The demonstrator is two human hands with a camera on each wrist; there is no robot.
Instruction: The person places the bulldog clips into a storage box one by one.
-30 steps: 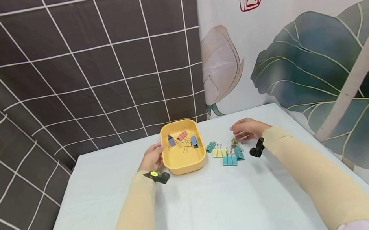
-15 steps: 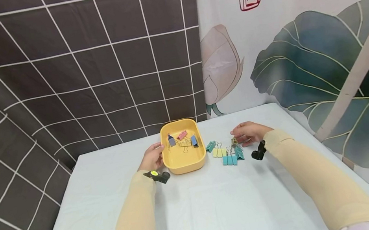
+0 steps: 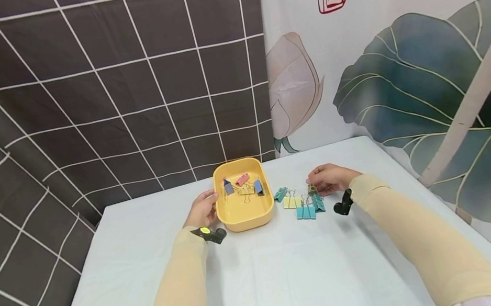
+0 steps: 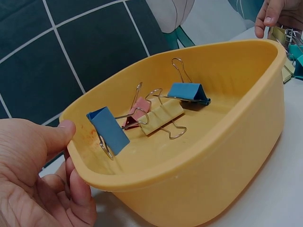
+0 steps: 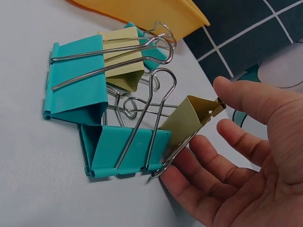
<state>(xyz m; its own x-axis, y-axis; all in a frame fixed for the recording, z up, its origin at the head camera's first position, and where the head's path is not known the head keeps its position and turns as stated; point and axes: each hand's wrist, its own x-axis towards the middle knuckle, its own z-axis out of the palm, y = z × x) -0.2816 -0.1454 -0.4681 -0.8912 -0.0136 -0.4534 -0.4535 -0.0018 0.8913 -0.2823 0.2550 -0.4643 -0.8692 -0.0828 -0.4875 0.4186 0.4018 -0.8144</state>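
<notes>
My left hand (image 4: 42, 175) grips the near-left rim of a yellow plastic bin (image 3: 246, 224), thumb on top and fingers below. Inside lie two blue binder clips (image 4: 109, 131), a pink binder clip (image 4: 138, 109) and a pale yellow one. To the bin's right is a loose cluster of binder clips on the table. My right hand (image 5: 246, 156) has its thumb and fingers around an olive-yellow binder clip (image 5: 182, 124) at the cluster's right side; the thumb meets its edge. Against it lean a teal clip (image 5: 130, 149), with another teal clip (image 5: 78, 78) and a pale yellow clip (image 5: 124, 54) beyond.
The white-covered table (image 3: 265, 282) spans the foreground. Behind it hang a dark grid-patterned cloth (image 3: 125, 113) and a white cloth with a printed lotus (image 3: 297, 87). The bin stands near the table's back edge.
My right hand has lowered slightly, and its fingers have come in around the olive-yellow binder clip. The left hand and the bin stay where they were.
</notes>
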